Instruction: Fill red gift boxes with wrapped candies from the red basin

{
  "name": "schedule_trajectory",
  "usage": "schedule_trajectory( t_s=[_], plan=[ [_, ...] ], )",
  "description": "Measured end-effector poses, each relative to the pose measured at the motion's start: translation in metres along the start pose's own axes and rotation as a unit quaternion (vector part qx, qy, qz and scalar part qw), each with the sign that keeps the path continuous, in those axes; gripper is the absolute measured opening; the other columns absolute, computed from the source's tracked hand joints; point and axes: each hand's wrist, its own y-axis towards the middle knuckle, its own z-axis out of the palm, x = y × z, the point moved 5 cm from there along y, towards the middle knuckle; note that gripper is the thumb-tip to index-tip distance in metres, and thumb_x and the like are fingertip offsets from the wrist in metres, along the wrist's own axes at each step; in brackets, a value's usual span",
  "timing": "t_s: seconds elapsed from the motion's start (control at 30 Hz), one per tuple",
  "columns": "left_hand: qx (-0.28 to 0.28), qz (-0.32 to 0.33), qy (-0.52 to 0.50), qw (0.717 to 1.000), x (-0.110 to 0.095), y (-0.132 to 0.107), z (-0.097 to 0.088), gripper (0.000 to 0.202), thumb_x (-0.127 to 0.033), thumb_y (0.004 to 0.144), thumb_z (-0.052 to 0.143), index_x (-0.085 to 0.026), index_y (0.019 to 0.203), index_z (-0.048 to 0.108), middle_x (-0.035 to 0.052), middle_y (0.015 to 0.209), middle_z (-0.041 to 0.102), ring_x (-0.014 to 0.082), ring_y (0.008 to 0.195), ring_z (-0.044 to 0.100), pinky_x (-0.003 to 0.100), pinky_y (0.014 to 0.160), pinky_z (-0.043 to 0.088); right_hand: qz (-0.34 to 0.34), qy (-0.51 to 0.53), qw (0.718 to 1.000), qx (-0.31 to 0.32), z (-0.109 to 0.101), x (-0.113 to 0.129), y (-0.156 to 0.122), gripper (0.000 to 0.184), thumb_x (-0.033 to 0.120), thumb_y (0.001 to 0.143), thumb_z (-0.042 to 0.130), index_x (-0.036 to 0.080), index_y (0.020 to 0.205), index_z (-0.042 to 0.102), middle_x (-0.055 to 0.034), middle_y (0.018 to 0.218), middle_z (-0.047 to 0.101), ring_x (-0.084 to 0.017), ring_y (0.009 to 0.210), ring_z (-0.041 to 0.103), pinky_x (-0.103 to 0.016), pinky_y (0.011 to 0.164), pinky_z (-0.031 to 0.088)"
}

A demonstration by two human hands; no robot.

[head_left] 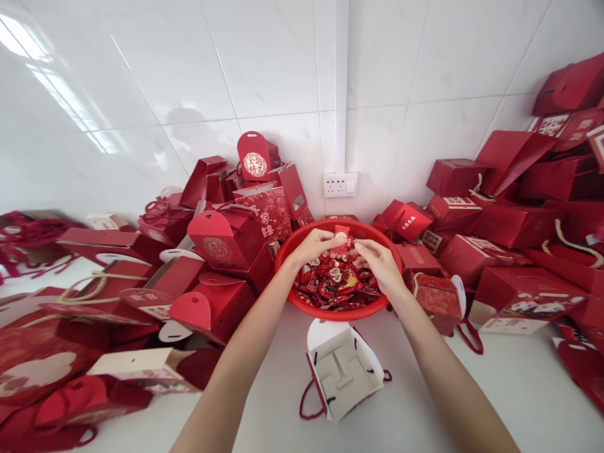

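Note:
My left hand (317, 247) pinches a red wrapped candy (342, 235) with a pale round label, held over the bowl. Close beside it, my right hand (377, 261) has its fingers curled, with the tips near the candy's right edge; what sits between them is unclear. Beneath both hands is a round red plastic bowl (337, 316) heaped with red-wrapped candies (330, 286), some with gold patches. In front of the bowl stands an open gift box (342, 371) with a pale inside, its flaps spread and dark red cord handles at its sides.
Red gift boxes (226, 239) crowd the white table (268, 402) on the left, some tipped over. More boxes (500, 251) are stacked on the right, several with rope handles. Behind stands a white tiled wall (274, 63) with a socket (340, 185).

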Motion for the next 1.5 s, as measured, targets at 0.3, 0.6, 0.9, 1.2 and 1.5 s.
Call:
schedule_trajectory(
  t_s=[0.3, 0.6, 0.9, 1.2, 1.5],
  plan=[
    [0.110, -0.004, -0.009, 0.994, 0.006, 0.001, 0.022, 0.039, -0.047, 0.070, 0.081, -0.012, 0.086, 0.076, 0.0042, 0.079, 0.072, 0.0175, 0.075, 0.063, 0.030, 0.073, 0.049, -0.012, 0.044, 0.998, -0.044, -0.006, 0.000, 0.002, 0.027, 0.044, 0.063, 0.083, 0.022, 0.068, 0.067, 0.0000, 0.074, 0.074, -0.022, 0.079, 0.070, -0.030, 0.070, 0.056],
    [0.222, 0.039, 0.255, 0.940, 0.004, -0.003, 0.052, 0.021, -0.037, 0.083, 0.075, -0.017, 0.085, 0.079, 0.0076, 0.102, 0.078, 0.0221, 0.103, 0.067, 0.028, 0.097, 0.045, 0.015, 0.134, 0.987, -0.089, -0.016, 0.001, 0.004, 0.016, 0.036, 0.067, 0.068, 0.025, 0.067, 0.056, 0.0005, 0.063, 0.072, -0.019, 0.056, 0.067, -0.031, 0.056, 0.056],
    [0.150, -0.080, 0.417, 0.893, 0.025, -0.004, 0.031, 0.023, -0.029, 0.072, 0.081, -0.016, 0.059, 0.067, 0.0004, 0.056, 0.062, 0.0161, 0.057, 0.056, 0.026, 0.061, 0.039, -0.006, 0.165, 0.979, -0.116, -0.019, 0.000, 0.003, 0.016, 0.032, 0.063, 0.070, 0.024, 0.067, 0.057, 0.0049, 0.056, 0.067, -0.016, 0.052, 0.062, -0.027, 0.051, 0.050],
    [0.124, -0.055, 0.477, 0.868, 0.013, -0.003, 0.046, 0.063, -0.038, 0.074, 0.081, -0.025, 0.133, 0.065, 0.0138, 0.132, 0.067, 0.0356, 0.112, 0.066, 0.040, 0.091, 0.052, -0.013, 0.180, 0.976, -0.122, -0.019, 0.001, 0.002, 0.011, 0.027, 0.061, 0.071, 0.023, 0.065, 0.061, 0.0042, 0.056, 0.069, -0.014, 0.050, 0.060, -0.026, 0.050, 0.049],
    [0.037, -0.054, 0.426, 0.902, 0.018, 0.001, 0.028, 0.026, -0.021, 0.092, 0.054, -0.023, 0.104, 0.077, 0.0085, 0.111, 0.076, 0.0286, 0.105, 0.070, 0.036, 0.092, 0.053, -0.013, 0.185, 0.974, -0.133, -0.019, 0.002, 0.000, 0.013, 0.027, 0.059, 0.070, 0.022, 0.064, 0.060, 0.0018, 0.057, 0.072, -0.012, 0.047, 0.059, -0.023, 0.048, 0.047]
  ],
)
